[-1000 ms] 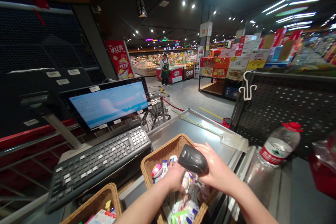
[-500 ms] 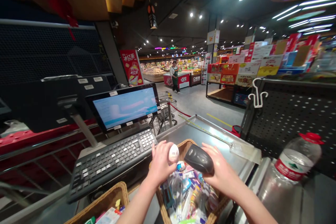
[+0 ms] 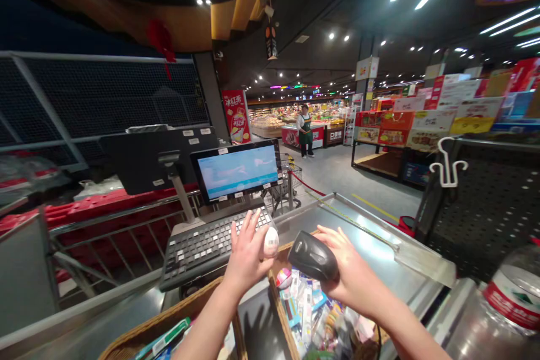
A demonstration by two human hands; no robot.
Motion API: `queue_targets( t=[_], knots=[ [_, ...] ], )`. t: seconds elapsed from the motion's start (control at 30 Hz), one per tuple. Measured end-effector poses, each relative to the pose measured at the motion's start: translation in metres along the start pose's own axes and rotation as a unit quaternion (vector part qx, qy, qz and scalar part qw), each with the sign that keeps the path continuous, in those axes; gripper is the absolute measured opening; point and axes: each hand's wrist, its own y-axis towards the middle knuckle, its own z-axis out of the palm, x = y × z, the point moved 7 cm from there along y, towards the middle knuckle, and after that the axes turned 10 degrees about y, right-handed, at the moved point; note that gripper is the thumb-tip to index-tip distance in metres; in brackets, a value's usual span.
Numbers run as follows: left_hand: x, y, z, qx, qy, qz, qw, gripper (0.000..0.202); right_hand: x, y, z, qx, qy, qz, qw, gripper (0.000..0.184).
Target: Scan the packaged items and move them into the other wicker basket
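My left hand (image 3: 244, 253) is raised over the gap between two wicker baskets and holds a small white egg-shaped item (image 3: 270, 242) between thumb and fingers. My right hand (image 3: 348, 273) grips a black handheld barcode scanner (image 3: 311, 256) whose head points left at the egg-shaped item. Below both hands stands a wicker basket (image 3: 279, 299) full of several small packaged goods. A second wicker basket (image 3: 139, 337) with packets sits at lower left.
A black keyboard (image 3: 202, 244) and a lit till screen (image 3: 238, 170) stand just beyond my left hand. A steel checkout counter (image 3: 363, 236) runs to the right, with a red-capped water bottle (image 3: 508, 298) at the edge. A person in a green apron (image 3: 304, 129) stands far off.
My left hand rose out of the right basket with the egg-shaped item and moved left, level with the scanner. The view has swung to the left.
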Motion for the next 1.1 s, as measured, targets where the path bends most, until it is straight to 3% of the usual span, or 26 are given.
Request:
queue_targets(
  t=[0.53,1.1],
  knots=[
    [0.067,-0.066,-0.042,-0.012,0.048,-0.068,0.996,0.052,0.072,0.018,0.043,0.077,0.026,-0.046,0.996,0.055],
    [0.097,-0.111,-0.069,-0.011,0.074,-0.110,0.991,0.051,0.102,0.013,0.078,0.104,0.032,-0.075,0.991,0.045]
  ],
)
